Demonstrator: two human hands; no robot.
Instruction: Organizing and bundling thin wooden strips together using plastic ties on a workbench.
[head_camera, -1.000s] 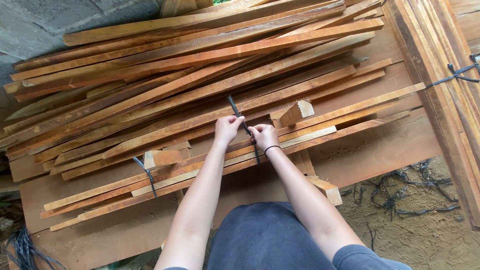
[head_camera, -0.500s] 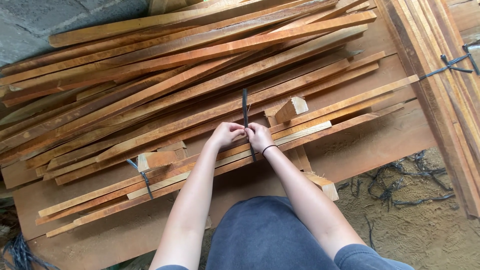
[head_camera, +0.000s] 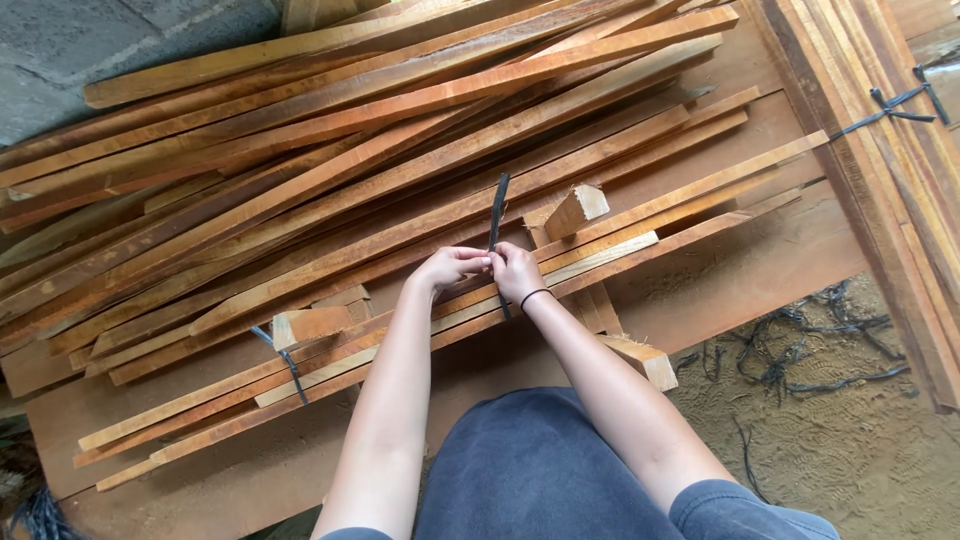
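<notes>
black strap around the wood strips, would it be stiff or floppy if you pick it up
The black strap is probably semi-stiff: its free end stands straight up above both hands. It looks thin and flat, so likely light. It bends around the bundle of wood strips, so flexible, not brittle.

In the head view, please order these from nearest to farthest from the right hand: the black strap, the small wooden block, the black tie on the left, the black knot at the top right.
From the right hand:
1. black strap, held at the fingers.
2. small wooden block, just above right.
3. black tie, lower left.
4. black knot, far upper right.
</notes>
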